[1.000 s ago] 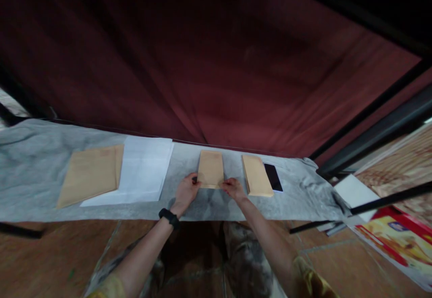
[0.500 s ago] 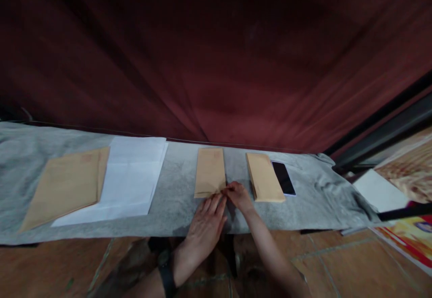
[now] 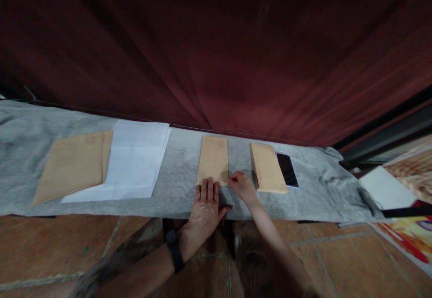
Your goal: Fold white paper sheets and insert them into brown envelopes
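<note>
A brown paper envelope [image 3: 213, 158] lies upright in front of me on the grey cloth. My left hand [image 3: 205, 205] rests flat with fingers stretched over the envelope's near edge, the thumb out to the right. At the near right corner of the envelope, my right hand [image 3: 242, 186] is closed, its fingertips pinched on that corner. Right of it lies a stack of brown envelopes [image 3: 269, 167], partly beside a dark-screened phone [image 3: 287, 170]. A watch sits on my left wrist.
Larger brown envelopes [image 3: 74, 163] overlap white paper sheets [image 3: 135, 163] on the left of the grey cloth [image 3: 182, 167]. A dark red curtain [image 3: 216, 73] hangs behind the narrow table. A white panel [image 3: 388, 187] and a dark metal bar [image 3: 388, 133] stand at right, above the tiled floor [image 3: 357, 266].
My left hand has shifted left along the envelope's near edge, its fingers now pointing straight ahead. My right hand stays at the near right corner. The view has tilted slightly.
</note>
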`<state>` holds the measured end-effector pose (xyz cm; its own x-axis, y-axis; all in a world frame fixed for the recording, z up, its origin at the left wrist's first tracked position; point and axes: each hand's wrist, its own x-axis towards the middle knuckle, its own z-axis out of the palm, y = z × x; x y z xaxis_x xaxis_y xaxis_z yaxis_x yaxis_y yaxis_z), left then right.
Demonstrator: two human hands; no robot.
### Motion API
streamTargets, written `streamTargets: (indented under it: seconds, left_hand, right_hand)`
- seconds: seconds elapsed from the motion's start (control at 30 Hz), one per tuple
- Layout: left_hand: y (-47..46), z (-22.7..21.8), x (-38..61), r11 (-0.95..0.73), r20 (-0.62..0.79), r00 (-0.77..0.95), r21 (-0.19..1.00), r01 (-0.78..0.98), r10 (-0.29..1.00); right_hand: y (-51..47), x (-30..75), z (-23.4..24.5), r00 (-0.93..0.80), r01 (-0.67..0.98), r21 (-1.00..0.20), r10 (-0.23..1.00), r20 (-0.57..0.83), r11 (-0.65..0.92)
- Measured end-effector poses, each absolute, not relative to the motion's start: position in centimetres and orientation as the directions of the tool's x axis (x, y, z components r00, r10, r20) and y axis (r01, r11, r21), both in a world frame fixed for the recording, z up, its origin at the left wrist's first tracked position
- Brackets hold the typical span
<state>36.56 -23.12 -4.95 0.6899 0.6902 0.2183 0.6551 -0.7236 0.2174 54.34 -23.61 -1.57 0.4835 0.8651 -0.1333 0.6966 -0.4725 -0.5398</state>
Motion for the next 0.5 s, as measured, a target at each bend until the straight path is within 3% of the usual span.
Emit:
streamTargets:
  seconds: [0.1, 0.2, 0.3, 0.5]
  left_hand:
    - [-23.1, -5.1, 36.5, -0.731, 0.217, 0.698, 0.221, 0.646, 0.682]
    - [-22.9, -5.6, 36.3, -0.760, 0.217, 0.728, 0.201, 0.618, 0.650]
    - [-22.6, -6.3, 35.9, -0.772, 0.224, 0.739, 0.182, 0.609, 0.636]
    - [-22.5, -5.6, 35.2, -0.740, 0.173, 0.720, 0.175, 0.649, 0.672]
  right_hand:
    - [-24.0, 52.7, -1.0, 0.451, 0.816, -0.426, 0.891, 0.049, -0.390]
    - [-24.7, 50.1, -0.9, 0.249, 0.910, -0.378, 0.954, 0.165, -0.172]
    - [-25.9, 47.7, -1.5, 0.139, 0.917, -0.395, 0.972, 0.188, -0.055]
    - [-27.9, 47.1, -3.0, 0.129, 0.924, -0.377, 0.978, 0.162, -0.059]
